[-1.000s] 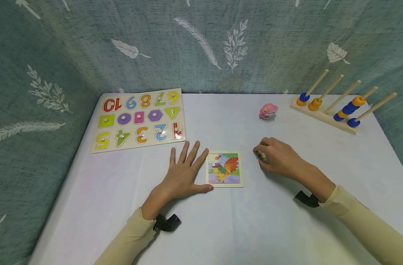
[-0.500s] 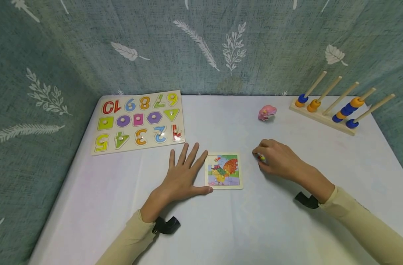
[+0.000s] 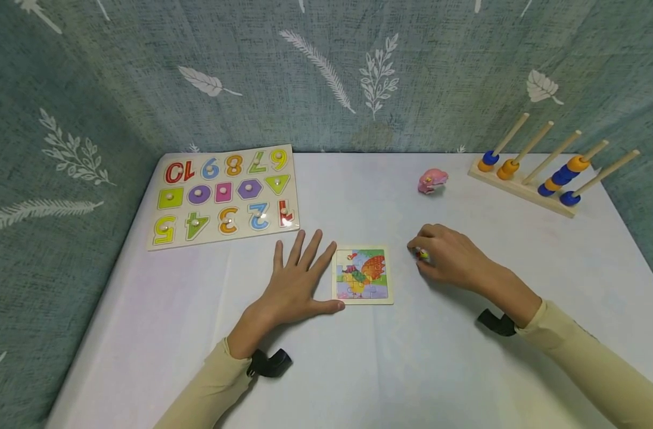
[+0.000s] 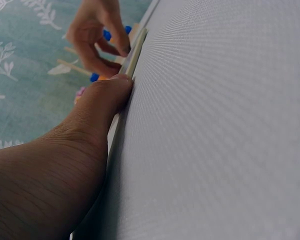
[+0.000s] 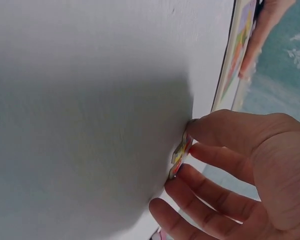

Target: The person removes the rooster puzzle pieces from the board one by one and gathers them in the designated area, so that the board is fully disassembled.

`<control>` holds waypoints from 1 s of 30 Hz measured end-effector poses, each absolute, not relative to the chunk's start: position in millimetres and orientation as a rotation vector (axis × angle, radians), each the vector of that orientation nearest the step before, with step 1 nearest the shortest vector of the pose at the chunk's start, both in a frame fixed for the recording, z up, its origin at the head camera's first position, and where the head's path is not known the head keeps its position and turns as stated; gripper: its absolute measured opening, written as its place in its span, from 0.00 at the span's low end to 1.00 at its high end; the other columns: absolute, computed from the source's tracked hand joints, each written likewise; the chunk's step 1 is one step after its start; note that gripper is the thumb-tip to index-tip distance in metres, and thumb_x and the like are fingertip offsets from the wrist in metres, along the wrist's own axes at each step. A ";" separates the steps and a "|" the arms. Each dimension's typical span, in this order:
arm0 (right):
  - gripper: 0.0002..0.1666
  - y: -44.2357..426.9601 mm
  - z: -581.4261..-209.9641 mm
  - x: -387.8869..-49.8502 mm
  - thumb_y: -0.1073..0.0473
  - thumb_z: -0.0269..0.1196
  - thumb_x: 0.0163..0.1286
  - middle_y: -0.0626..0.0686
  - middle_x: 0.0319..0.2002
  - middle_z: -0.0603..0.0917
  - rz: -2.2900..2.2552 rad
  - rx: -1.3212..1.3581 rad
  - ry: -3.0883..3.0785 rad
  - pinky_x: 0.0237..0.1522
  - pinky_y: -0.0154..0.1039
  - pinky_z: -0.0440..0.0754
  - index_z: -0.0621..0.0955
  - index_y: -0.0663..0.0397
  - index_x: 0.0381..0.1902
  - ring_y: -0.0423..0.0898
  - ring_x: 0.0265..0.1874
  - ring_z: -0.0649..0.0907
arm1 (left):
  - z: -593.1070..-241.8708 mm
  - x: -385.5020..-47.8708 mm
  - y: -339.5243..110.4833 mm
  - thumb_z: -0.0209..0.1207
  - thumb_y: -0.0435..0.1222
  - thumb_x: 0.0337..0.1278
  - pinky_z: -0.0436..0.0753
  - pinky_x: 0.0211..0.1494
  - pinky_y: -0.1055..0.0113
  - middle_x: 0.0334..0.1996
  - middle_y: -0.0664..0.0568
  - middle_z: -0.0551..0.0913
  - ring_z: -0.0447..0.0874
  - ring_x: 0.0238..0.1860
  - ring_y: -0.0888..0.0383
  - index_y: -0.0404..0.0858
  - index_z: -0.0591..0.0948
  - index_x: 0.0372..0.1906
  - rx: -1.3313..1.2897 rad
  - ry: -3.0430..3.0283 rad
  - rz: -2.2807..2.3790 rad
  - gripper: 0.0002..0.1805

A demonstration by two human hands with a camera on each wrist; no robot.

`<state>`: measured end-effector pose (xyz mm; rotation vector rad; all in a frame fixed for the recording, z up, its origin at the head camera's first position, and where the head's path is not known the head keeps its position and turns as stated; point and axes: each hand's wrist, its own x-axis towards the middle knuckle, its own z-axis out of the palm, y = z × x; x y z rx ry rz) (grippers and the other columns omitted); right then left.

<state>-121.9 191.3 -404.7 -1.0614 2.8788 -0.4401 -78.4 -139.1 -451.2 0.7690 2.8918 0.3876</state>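
On the far left of the white table (image 3: pixel 326 381) lies one wooden number board (image 3: pixel 214 223), carrying fifteen pieces in three rows of five: ten numbers and, in the middle row, five shapes. The numbers stand upside down to the head camera.

Nearer, just below the board's right-hand corner, the left hand (image 3: pixel 294 289) rests with its fingers straight and spread, gripping nothing. Its thumb and index fingertip touch the left side of the one jigsaw (image 3: pixel 362 277), which lies flat between the two hands, picture side up. The jigsaw shows a bird with a big red-orange tail inside a pale square frame (image 3: pixel 389 280); the number of pieces fitted in it is too fine to count.

To the right of the jigsaw, apart from it, the right hand (image 3: pixel 450 256) pinches a small colourful puzzle piece (image 5: pixel 179 154) between thumb and fingers. Whether a second piece is tucked behind it cannot be told. The two hands are well apart, with the jigsaw in the gap.

Beyond the right hand sits one pink toy (image 3: pixel 432 180). On the far right stands one wooden bead stand (image 3: pixel 525 189) with five pegs; four carry blue or orange beads (image 3: pixel 563 176), and the middle one is bare.
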 end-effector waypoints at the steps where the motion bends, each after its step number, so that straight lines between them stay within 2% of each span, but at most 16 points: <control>1: 0.16 191.3 -404.7 -121.6 0.64 0.74 0.55 0.53 0.37 0.83 -0.447 -1.062 2.877 0.35 0.42 0.81 0.88 0.58 0.43 0.47 0.35 0.80 | -451.0 -78.4 -139.0 0.57 0.75 0.45 0.28 0.69 0.32 0.81 0.46 0.37 0.26 0.78 0.40 0.50 0.50 0.81 0.769 2.891 0.390 0.62; 8: 0.16 190.4 -404.3 -120.0 0.64 0.74 0.56 0.53 0.38 0.83 -0.446 -1.062 2.879 0.34 0.43 0.80 0.88 0.58 0.43 0.48 0.36 0.80 | -450.2 -78.4 -139.2 0.57 0.75 0.45 0.28 0.69 0.32 0.81 0.46 0.37 0.26 0.78 0.40 0.49 0.50 0.81 0.764 2.892 0.389 0.62; 19: 0.16 187.6 -395.5 -122.7 0.58 0.75 0.56 0.53 0.39 0.83 -0.410 -1.100 2.907 0.38 0.48 0.82 0.88 0.56 0.42 0.52 0.40 0.81 | -449.0 -78.7 -139.8 0.58 0.74 0.46 0.30 0.70 0.31 0.81 0.45 0.38 0.28 0.78 0.39 0.49 0.51 0.81 0.784 2.901 0.387 0.62; 30: 0.22 167.1 -386.6 -123.6 0.55 0.76 0.57 0.54 0.42 0.83 -0.497 -1.167 2.883 0.36 0.43 0.80 0.87 0.59 0.47 0.48 0.38 0.80 | -449.6 -77.7 -139.2 0.58 0.74 0.46 0.30 0.70 0.31 0.81 0.45 0.39 0.29 0.78 0.39 0.48 0.51 0.81 0.784 2.901 0.390 0.62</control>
